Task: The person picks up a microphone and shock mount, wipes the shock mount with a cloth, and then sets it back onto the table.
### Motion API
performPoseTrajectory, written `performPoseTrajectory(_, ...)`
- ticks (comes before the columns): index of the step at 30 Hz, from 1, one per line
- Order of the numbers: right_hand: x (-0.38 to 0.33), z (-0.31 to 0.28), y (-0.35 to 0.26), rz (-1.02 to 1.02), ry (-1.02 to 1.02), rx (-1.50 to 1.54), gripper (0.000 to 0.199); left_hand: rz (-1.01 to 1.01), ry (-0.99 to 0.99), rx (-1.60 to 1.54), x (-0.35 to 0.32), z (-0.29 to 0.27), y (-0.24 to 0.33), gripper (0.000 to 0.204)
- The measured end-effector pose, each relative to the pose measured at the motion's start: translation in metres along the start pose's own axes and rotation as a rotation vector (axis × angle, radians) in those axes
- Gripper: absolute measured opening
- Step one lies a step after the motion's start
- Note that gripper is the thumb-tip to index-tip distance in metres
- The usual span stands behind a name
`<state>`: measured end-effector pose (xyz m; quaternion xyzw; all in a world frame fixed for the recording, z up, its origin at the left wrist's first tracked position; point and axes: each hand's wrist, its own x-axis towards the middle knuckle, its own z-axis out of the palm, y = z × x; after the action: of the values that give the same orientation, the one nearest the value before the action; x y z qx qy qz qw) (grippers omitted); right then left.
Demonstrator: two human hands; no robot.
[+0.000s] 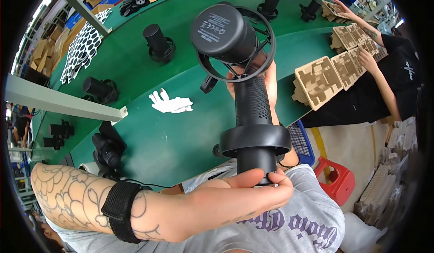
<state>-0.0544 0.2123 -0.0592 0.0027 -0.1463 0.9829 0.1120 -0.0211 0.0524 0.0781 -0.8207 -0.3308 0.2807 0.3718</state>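
A black microphone (253,101) with a perforated grille is held up in front of me. A round shock mount (271,40) with thin spokes circles its far, wide end, and a thick black ring (257,138) surrounds the nearer part. My left hand (271,187) is closed at the near end, thumb and fingers pinching the tip. Behind the upper body, my right hand (270,83) grips it, with much of its fingers hidden by the microphone. A white glove (171,103) lies on the green table to the left.
Several similar microphones, one nearby (156,40), stand or lie along the green belt (126,72). To the right, a co-worker in black (384,81) handles moulded pulp trays (318,81). A metal post (68,97) crosses the left side. A red stool (337,180) and blue basket (302,140) sit below.
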Motion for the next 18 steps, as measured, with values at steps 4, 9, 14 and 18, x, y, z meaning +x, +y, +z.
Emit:
performPoseTrajectory(4,-0.001,-0.010,-0.007,0.017,-0.081,0.086,0.048,0.046,0.027,-0.003,0.008,0.003,0.003,0.038)
performPoseTrajectory(9,0.002,0.007,-0.022,-0.294,0.055,-0.285,0.055,-0.072,0.039,-0.051,-0.008,0.025,0.020,0.026)
performPoseTrajectory(14,-0.010,0.021,-0.071,-0.630,-0.021,-1.188,0.056,-0.658,0.033,-0.645,-0.034,0.091,0.100,0.037)
performPoseTrajectory(18,0.011,0.010,-0.077,-0.778,-0.257,-2.090,0.053,-1.197,0.174,-0.845,-0.029,0.110,0.162,0.041)
